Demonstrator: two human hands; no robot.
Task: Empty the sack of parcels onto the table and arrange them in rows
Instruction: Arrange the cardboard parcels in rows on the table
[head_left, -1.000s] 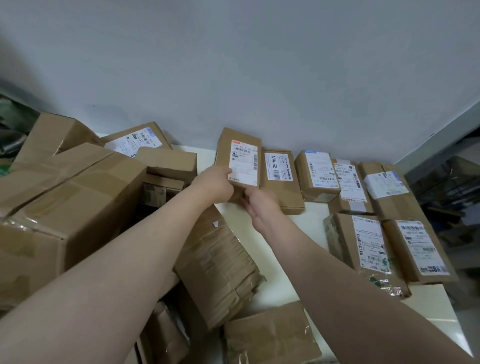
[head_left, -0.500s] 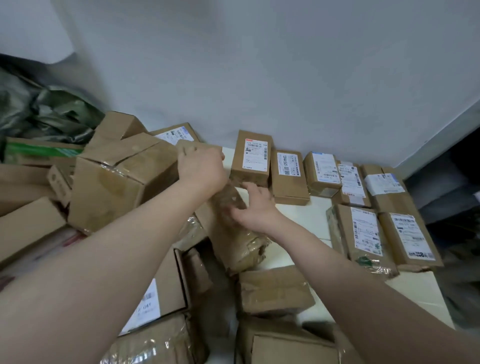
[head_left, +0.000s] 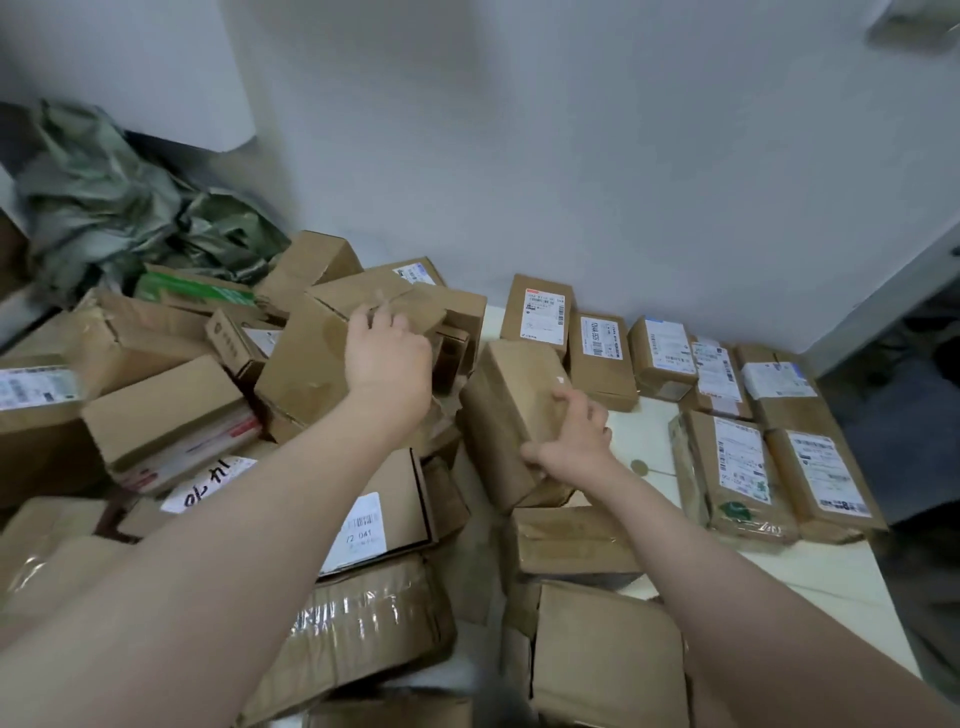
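Note:
A heap of brown cardboard parcels (head_left: 171, 415) covers the left half of the white table (head_left: 841, 577). My left hand (head_left: 387, 358) grips the top edge of a large tilted box (head_left: 311, 364) on the heap. My right hand (head_left: 574, 439) holds the lower right side of a plain brown taped parcel (head_left: 511, 410), tilted beside the heap. Labelled parcels stand in a row (head_left: 602, 348) along the wall, with two more (head_left: 769, 473) in front at the right. The crumpled green sack (head_left: 114, 208) lies at the back left.
More parcels (head_left: 608, 654) lie near the table's front edge below my arms. A bare strip of table shows between the row and the front parcels, with a small round disc (head_left: 639, 466) on it. The table's right edge drops to a dark floor (head_left: 909, 415).
The labelled parcel I held a second ago now stands in the row by the wall. My left hand moved to the big box on the heap; my right hand took hold of the plain parcel.

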